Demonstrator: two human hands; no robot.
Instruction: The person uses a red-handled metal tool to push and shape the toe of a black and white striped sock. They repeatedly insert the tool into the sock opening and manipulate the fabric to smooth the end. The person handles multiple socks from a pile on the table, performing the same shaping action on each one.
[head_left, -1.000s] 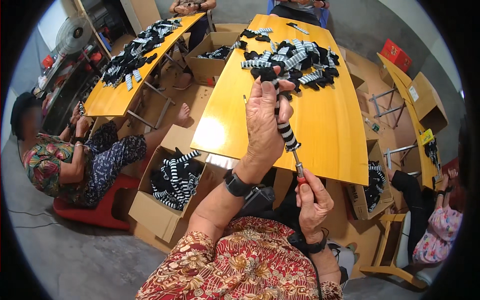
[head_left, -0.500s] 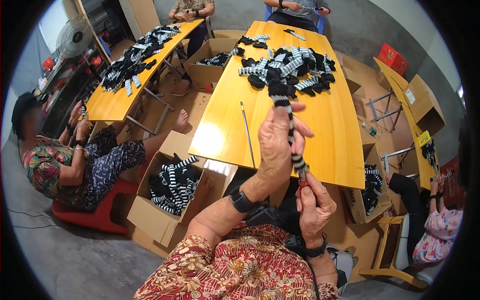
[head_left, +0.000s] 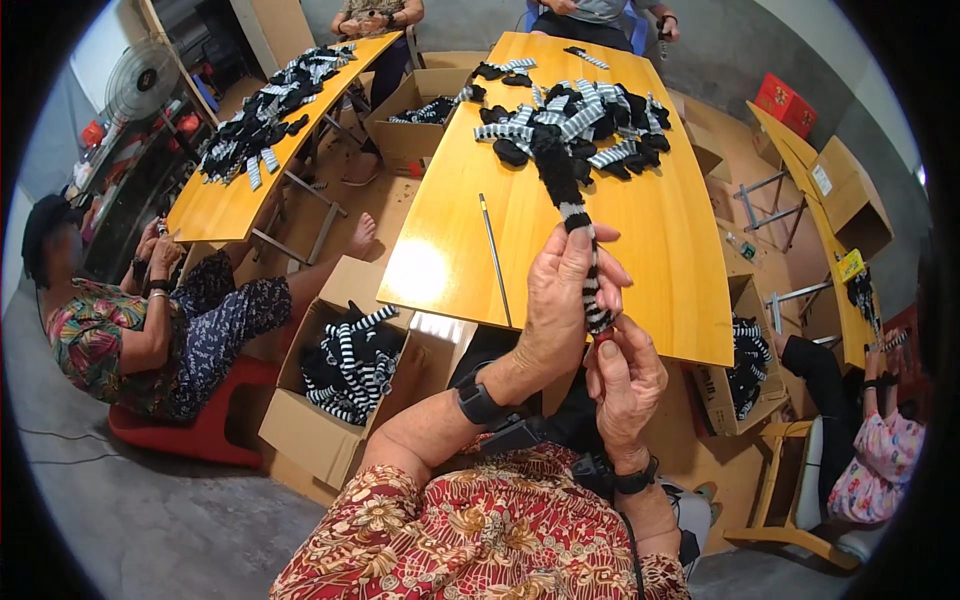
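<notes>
In front of me, above the near edge of the table, my left hand is closed round a narrow black-and-white striped fabric tube. Its far end is fluffy black plush and points toward the pile on the table. At the tube's near end, my right hand pinches a small tool with a red handle. Most of that handle is hidden by my fingers, and its shaft does not show outside the fabric. A thin dark rod lies on the tabletop left of my hands.
A pile of striped and black plush pieces covers the yellow table's far half. An open carton of striped pieces stands at left, another carton at right. Co-workers sit at the left table, far end and right.
The tool's shaft, partly visible before, is now inside the striped fabric, with the red handle against its end. At the far end, the co-worker's hands have moved apart.
</notes>
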